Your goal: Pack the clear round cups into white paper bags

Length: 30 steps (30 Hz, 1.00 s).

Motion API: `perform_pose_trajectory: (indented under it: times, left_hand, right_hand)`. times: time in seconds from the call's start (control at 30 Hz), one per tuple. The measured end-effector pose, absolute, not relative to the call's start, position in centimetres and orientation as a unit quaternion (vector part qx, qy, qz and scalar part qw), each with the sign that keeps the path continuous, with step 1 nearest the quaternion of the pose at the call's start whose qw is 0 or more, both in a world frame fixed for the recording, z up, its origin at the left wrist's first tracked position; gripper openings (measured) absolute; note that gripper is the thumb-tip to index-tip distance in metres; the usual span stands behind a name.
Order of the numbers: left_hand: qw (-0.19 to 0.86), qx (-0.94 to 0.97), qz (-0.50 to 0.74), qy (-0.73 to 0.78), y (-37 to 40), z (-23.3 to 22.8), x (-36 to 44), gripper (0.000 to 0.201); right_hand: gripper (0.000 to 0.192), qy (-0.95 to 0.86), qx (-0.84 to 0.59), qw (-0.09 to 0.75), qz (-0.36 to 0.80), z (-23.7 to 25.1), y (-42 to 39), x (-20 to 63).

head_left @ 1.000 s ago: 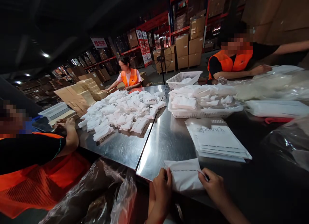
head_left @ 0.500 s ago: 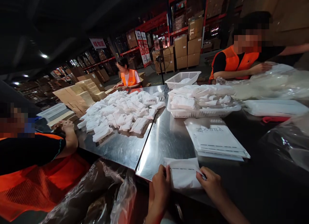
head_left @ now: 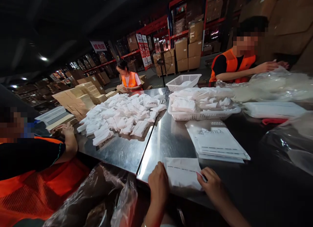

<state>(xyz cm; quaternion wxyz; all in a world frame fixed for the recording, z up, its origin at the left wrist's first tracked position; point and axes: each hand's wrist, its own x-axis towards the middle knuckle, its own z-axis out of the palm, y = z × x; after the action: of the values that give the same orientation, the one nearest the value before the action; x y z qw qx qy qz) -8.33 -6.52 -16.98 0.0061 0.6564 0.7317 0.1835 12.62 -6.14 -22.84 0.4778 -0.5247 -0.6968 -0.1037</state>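
Note:
A white plastic bag with a line of dark print lies folded at the near edge of the metal table. My left hand is curled at its left edge, fingertips mostly hidden. At the right edge, my right hand pinches the bag between thumb and fingers. Just beyond it is a stack of flat white printed bags. Farther left, a large heap of small white wrapped packets covers part of the table.
A white basket full of packets stands behind the stack, with another basket beyond. Co-workers in orange vests sit left, far and right. Clear plastic lies at right, brown cartons at left. A seam divides the table.
My left hand has turned into a more curled shape at the bag's left edge. The bag lies flatter on the table. The view has shifted slightly.

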Motion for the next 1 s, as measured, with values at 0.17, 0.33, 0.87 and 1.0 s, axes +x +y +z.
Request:
perform_pose_trajectory:
  times: [0.17,0.33,0.87,1.0]
  left_hand:
    - [-0.188,0.831,0.263,0.453,-6.3,-17.5,-6.1,0.036]
    - [-0.092,0.87,0.19,0.445,-4.3,-20.0,-5.6,0.061]
    - [-0.064,0.862,0.192,0.465,-3.5,-22.8,-6.8,0.062]
    - [-0.044,0.866,0.181,0.464,-3.8,-22.8,-7.0,0.061]
  right_hand:
    - [0.046,-0.678,-0.539,0.49,-0.1,-22.9,-5.9,12.4]
    - [0.059,-0.667,-0.592,0.452,0.018,-22.0,-5.8,12.8]
    - [0.041,-0.83,-0.346,0.405,-0.163,-19.5,-6.2,10.5]
    - [0.049,-0.801,-0.453,0.348,-0.179,-23.4,-4.4,9.3]
